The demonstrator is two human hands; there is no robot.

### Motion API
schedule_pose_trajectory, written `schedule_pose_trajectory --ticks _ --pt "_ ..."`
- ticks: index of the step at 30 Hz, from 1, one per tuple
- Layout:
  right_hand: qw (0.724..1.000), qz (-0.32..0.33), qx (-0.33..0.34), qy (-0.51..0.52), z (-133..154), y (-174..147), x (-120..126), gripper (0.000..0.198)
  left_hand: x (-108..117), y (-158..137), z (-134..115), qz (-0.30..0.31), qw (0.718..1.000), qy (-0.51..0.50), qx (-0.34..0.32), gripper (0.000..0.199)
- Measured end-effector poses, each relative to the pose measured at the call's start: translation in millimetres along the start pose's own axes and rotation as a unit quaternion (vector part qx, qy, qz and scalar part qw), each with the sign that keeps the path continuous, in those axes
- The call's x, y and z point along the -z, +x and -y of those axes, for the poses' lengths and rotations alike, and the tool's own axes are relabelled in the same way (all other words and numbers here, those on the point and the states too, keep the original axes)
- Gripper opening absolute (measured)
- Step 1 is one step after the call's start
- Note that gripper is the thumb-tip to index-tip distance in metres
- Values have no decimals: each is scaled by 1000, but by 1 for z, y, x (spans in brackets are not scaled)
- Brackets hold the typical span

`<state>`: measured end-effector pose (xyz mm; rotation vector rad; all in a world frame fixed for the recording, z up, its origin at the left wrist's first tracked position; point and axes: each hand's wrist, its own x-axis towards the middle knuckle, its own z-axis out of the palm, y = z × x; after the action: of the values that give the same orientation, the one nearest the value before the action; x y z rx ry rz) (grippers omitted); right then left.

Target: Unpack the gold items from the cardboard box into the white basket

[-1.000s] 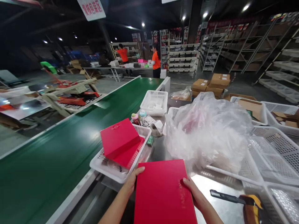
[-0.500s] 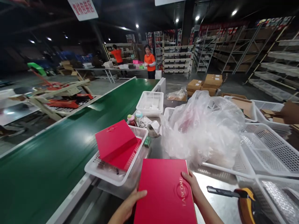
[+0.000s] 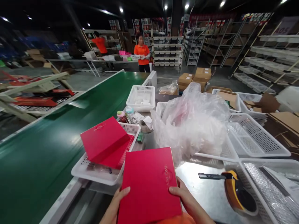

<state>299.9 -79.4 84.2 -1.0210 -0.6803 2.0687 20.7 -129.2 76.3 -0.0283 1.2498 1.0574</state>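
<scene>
Plastic bag blocks ahead; green belt lies open.

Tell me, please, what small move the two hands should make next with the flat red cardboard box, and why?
Probably set the flat red cardboard box into the white perforated plastic basket beside it. The left hand and right hand grip its near edges, and a similar red box already lies in that basket.

Green conveyor belt, crumpled clear plastic bag, yellow tape dispenser, stacked cardboard boxes, metal shelving
</scene>
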Motion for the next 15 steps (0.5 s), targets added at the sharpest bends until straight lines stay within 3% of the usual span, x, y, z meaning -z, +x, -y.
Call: schedule_pose_trajectory --ticks 5,9,13,15 --pt "1000 -19 11 5 11 4 -7 75 18 -5 9 14 999 -20 31 112" --pt "1000 1 -1 -1 22 5 -25 79 16 -9 4 22 997 -65 39 96" --pt "998 58 -21 -4 27 8 -49 81 0 -24 -18 42 994 -88 -42 84" --pt "998 50 -31 -4 32 13 -57 78 -7 -30 -32 45 993 -73 -78 86"
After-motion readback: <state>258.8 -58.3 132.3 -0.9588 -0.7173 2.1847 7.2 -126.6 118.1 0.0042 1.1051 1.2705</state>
